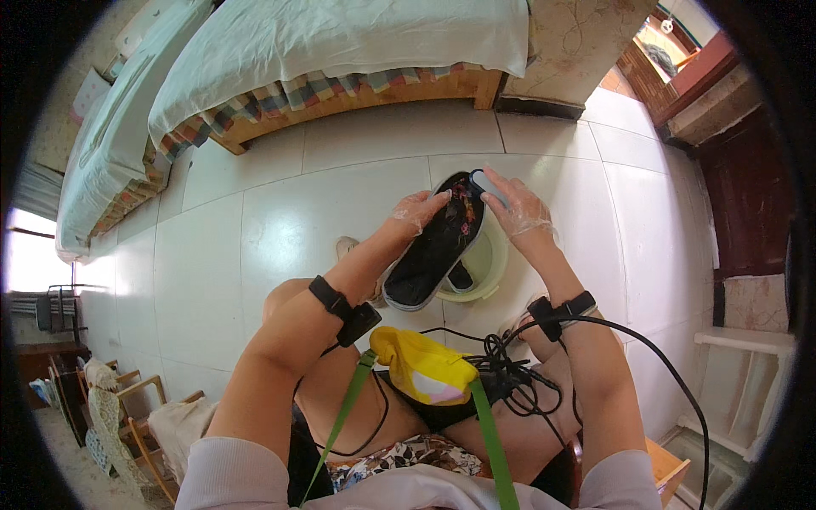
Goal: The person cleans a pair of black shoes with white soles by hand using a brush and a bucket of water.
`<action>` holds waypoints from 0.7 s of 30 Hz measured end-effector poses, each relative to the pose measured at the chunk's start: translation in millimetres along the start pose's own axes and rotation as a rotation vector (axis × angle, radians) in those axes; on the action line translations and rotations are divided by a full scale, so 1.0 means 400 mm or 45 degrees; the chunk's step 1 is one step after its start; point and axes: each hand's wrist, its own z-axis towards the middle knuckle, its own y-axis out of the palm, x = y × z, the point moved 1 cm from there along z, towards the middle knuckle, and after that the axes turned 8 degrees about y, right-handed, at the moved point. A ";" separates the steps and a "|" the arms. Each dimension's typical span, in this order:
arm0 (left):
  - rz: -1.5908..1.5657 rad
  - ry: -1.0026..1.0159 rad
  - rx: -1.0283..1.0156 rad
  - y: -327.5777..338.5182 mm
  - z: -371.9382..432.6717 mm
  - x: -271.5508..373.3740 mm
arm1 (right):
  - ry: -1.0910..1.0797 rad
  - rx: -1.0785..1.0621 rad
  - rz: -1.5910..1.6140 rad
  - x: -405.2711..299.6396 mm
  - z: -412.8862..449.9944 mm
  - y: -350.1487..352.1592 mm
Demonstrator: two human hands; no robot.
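Observation:
My left hand, in a clear plastic glove, grips the side of a black cloth shoe with a pale sole edge and floral embroidery near its upper end. My right hand, gloved the same way, holds a light grey scrubbing brush with a dark blue rim against the upper right edge of the shoe. The brush's bristles are hidden. Below the shoe a pale green plastic basin stands on the floor, partly covered by the shoe and my hands. Another black shoe shows inside it.
Black cables lie tangled over my lap beside a yellow pouch on a green strap. A wooden bed with a pale sheet stands ahead on the tiled floor. Wooden-framed chairs are at left, a white rack at right.

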 end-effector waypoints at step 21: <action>0.305 0.012 0.078 0.024 -0.049 0.076 | -0.058 0.116 0.149 -0.015 0.001 0.009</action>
